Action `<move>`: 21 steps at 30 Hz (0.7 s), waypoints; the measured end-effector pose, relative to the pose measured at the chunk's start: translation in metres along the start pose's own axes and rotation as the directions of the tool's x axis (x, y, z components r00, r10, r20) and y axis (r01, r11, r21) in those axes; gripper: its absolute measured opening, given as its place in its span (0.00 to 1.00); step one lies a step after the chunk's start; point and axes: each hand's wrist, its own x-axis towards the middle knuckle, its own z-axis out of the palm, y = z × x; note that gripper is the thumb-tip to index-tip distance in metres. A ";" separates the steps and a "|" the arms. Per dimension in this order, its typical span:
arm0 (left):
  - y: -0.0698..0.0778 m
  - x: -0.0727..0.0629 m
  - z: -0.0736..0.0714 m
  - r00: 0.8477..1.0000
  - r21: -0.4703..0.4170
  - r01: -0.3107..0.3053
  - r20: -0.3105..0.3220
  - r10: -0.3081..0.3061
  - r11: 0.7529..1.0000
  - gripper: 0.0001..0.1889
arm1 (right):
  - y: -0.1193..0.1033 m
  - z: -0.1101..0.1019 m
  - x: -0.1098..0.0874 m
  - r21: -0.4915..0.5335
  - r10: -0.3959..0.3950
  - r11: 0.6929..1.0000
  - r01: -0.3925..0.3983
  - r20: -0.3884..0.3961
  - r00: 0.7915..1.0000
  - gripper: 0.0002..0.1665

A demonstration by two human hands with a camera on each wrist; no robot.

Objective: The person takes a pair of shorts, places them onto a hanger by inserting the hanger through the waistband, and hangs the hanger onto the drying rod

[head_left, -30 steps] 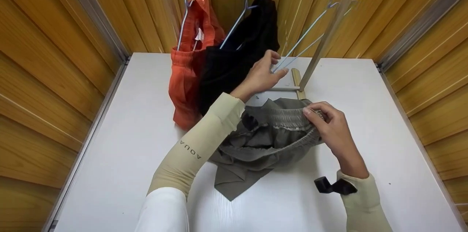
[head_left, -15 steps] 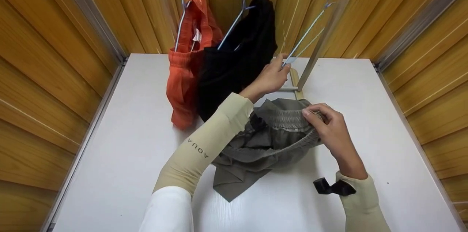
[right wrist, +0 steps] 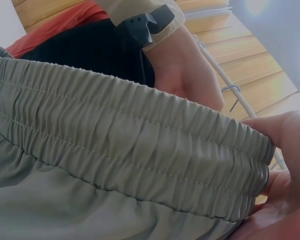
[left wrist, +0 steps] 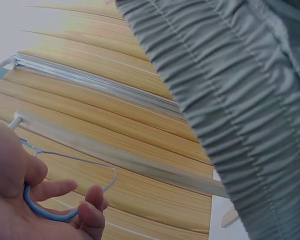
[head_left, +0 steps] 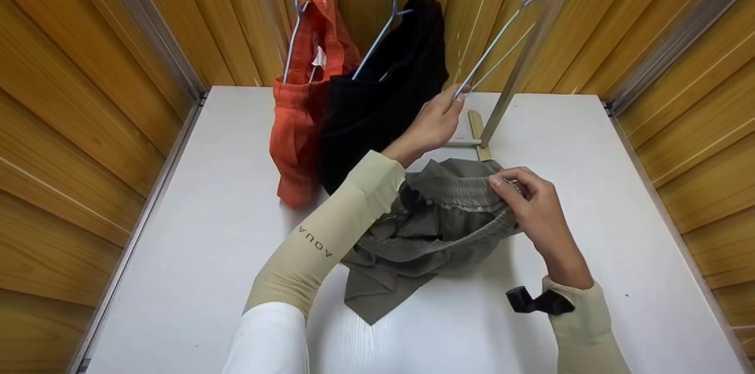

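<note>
My left hand (head_left: 433, 120) grips the lower end of a light blue wire hanger (head_left: 492, 48), which slants up toward the rail. In the left wrist view the curved end of the hanger (left wrist: 54, 216) passes between thumb and fingers. Grey-green shorts (head_left: 472, 253) with a gathered elastic waistband lie bunched on the table, opening facing up. At the right end of that waistband (right wrist: 155, 135), my right hand (head_left: 540, 206) pinches the fabric between thumb and fingers. The left forearm reaches over the left side of the shorts and hides part of them.
Orange shorts (head_left: 295, 138) and a black garment (head_left: 365, 126) hang on wire hangers to the left of the left hand. A rack post (head_left: 507, 91) with a wooden foot (head_left: 479, 126) stands behind the grey-green shorts on the white table (head_left: 194, 232). Wood-panelled walls (head_left: 71, 67) enclose the table.
My left hand moved right and its fingers closed on the hanger's lower end, then lifted it slightly up. The right hand keeps its pinch on the waistband and the shorts barely moved.
</note>
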 end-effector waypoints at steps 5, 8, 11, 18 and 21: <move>-0.001 -0.002 -0.004 0.999 -0.057 -0.043 -0.010 0.043 0.997 0.19 | 0.001 -0.003 0.000 -0.004 0.009 1.000 -0.009 -0.011 1.000 0.18; 0.000 -0.005 -0.007 0.998 -0.061 -0.069 -0.012 0.069 0.996 0.20 | 0.001 -0.004 0.001 -0.008 0.015 1.000 -0.015 -0.017 1.000 0.19; -0.001 -0.010 -0.012 0.997 -0.063 -0.080 -0.006 0.080 0.995 0.19 | 0.002 -0.005 0.003 -0.001 0.022 1.000 -0.022 -0.026 0.999 0.20; -0.007 -0.026 -0.021 0.995 -0.098 -0.096 0.007 0.097 0.990 0.19 | 0.006 -0.006 0.007 -0.003 0.051 0.999 -0.052 -0.070 0.996 0.20; -0.011 -0.034 -0.027 0.993 -0.108 -0.114 0.002 0.115 0.988 0.19 | 0.007 -0.008 0.008 -0.005 0.070 0.997 -0.071 -0.088 0.994 0.20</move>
